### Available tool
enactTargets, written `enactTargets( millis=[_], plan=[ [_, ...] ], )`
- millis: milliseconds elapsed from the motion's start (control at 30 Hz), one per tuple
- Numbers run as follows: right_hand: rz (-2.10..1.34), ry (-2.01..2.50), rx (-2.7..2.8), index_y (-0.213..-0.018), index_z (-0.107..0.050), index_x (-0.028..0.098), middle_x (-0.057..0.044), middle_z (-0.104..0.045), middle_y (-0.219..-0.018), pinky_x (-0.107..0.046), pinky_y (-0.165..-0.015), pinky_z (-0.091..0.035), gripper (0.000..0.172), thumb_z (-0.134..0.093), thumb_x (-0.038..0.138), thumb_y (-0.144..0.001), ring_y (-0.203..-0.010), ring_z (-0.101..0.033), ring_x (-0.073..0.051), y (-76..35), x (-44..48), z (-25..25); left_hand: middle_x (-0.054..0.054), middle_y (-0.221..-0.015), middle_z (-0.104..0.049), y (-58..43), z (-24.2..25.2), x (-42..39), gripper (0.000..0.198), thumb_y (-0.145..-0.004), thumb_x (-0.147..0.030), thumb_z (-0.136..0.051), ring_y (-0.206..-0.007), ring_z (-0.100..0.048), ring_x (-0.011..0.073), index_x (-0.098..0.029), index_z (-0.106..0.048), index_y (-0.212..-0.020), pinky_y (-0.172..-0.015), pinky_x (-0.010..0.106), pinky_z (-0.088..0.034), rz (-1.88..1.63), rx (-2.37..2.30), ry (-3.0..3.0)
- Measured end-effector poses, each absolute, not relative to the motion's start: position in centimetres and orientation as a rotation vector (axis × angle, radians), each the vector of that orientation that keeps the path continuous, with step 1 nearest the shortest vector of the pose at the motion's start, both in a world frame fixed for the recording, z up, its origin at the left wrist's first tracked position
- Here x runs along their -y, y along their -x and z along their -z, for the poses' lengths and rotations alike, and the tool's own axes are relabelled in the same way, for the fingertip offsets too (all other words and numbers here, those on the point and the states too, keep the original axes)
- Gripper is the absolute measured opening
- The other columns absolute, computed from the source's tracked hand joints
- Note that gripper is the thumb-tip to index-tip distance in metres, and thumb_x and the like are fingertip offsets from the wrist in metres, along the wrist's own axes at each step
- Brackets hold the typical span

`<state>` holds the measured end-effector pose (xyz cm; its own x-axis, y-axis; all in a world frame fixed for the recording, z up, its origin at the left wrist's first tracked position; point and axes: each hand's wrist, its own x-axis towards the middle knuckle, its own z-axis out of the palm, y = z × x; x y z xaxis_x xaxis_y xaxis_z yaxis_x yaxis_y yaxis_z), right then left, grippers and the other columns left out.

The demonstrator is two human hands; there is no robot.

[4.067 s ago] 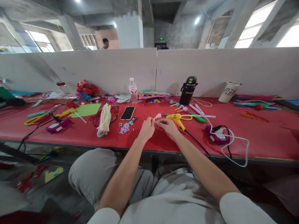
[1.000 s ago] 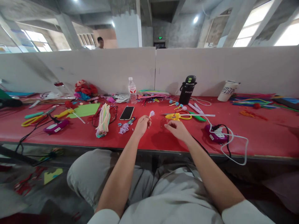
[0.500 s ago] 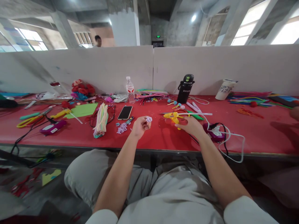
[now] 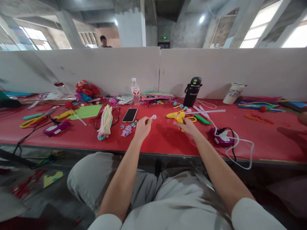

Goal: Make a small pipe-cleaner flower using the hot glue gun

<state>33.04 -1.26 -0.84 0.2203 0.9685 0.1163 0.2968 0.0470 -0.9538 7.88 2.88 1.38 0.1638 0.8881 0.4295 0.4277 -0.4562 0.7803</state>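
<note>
Between the fingertips of my left hand is a small pale purple flower-like piece, held just above the red tabletop. My right hand is closed around the handle of a yellow hot glue gun, whose nozzle points left toward the purple piece. A clear glue stick sticks out of the gun's back end. Left of my left hand lies a pile of small purple pieces, with a cutter-like blue and dark tool beside it.
A phone and a bundle of pale pipe cleaners lie to the left. Behind stand a water bottle, a black flask and a white cup. A purple power strip with cables sits right, near the front edge.
My right hand has closed on the glue gun's handle and turned it slightly. My left hand has rotated, so the purple piece now points right and sits lower.
</note>
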Motion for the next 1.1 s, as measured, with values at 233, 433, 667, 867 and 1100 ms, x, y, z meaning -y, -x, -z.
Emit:
enactTargets(
  millis=[233, 433, 667, 867, 1100],
  plan=[
    [-1.034, 1.281, 1.200, -0.080, -0.062, 0.018, 0.002, -0.056, -0.061, -0.025, -0.048, -0.032, 0.041, -0.077, 0.055, -0.066, -0.050, -0.044, -0.009, -30.6, 2.9, 0.3, 0.002, -0.062, -0.060, -7.9, -0.9, -3.0, 0.028, -0.088, -0.033, -0.052, -0.060, -0.055, 0.0141, -0.017, -0.059, -0.065, -0.059, 0.025, -0.034, -1.210, -1.359, -2.137],
    [-1.015, 1.231, 1.295, -0.077, -0.063, 0.018, 0.001, -0.055, -0.062, -0.024, -0.047, -0.031, 0.042, -0.069, 0.059, -0.074, -0.050, -0.042, -0.008, -29.5, 2.8, 1.1, 0.003, -0.063, -0.061, -7.8, -0.9, -3.0, 0.026, -0.086, -0.030, -0.052, -0.062, -0.057, 0.0145, -0.016, -0.060, -0.066, -0.061, 0.025, -0.036, -1.200, -1.339, -2.161],
    [-0.996, 1.299, 1.342, -0.077, -0.061, 0.017, 0.002, -0.052, -0.061, -0.023, -0.047, -0.033, 0.043, -0.068, 0.060, -0.075, -0.052, -0.045, -0.009, -29.4, 2.6, 1.6, 0.001, -0.062, -0.059, -8.0, -1.0, -2.7, 0.027, -0.088, -0.032, -0.051, -0.057, -0.051, 0.0121, -0.016, -0.060, -0.068, -0.058, 0.024, -0.033, -1.170, -1.237, -2.228],
    [-1.016, 1.351, 1.365, -0.075, -0.059, 0.018, 0.002, -0.051, -0.062, -0.022, -0.047, -0.033, 0.044, -0.066, 0.062, -0.075, -0.052, -0.045, -0.009, -29.5, 2.7, 1.6, 0.001, -0.062, -0.058, -8.0, -1.1, -2.7, 0.028, -0.088, -0.033, -0.050, -0.058, -0.050, 0.0114, -0.015, -0.059, -0.068, -0.058, 0.023, -0.033, -1.156, -1.247, -2.245],
    [-0.998, 1.364, 1.375, -0.073, -0.057, 0.018, 0.002, -0.051, -0.059, -0.021, -0.047, -0.034, 0.045, -0.065, 0.062, -0.076, -0.052, -0.045, -0.009, -29.4, 2.6, 1.6, 0.001, -0.062, -0.058, -8.0, -0.9, -2.8, 0.027, -0.088, -0.032, -0.051, -0.058, -0.051, 0.0114, -0.016, -0.057, -0.067, -0.058, 0.023, -0.034, -1.157, -1.223, -2.246]
  ],
)
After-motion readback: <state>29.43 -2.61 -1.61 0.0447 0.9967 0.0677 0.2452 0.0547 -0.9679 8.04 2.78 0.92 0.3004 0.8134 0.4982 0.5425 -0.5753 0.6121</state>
